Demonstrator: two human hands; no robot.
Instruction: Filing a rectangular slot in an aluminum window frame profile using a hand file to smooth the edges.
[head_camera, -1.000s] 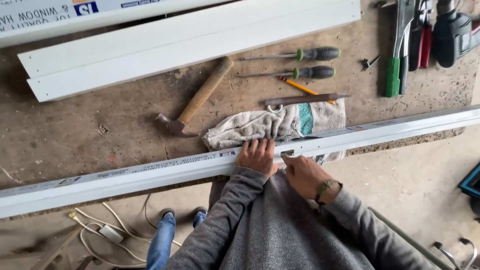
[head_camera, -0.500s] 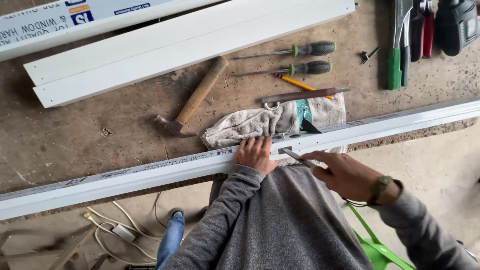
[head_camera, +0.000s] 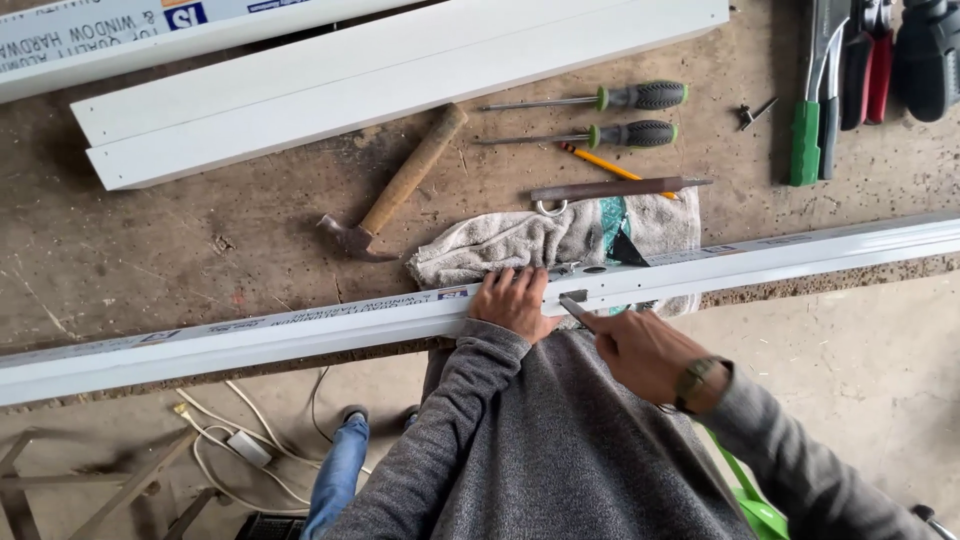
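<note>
White metal rail lies along the near edge of the workbench, over a grey towel. Left hand rests flat on the rail, fingers spread, gripping nothing. Right hand is closed around a thin tool, tip touching the rail. Hammer lies nearby.

Head camera looks steeply down, close over the workbench.

Long white printed box top left; small printed label on white profile.
</note>
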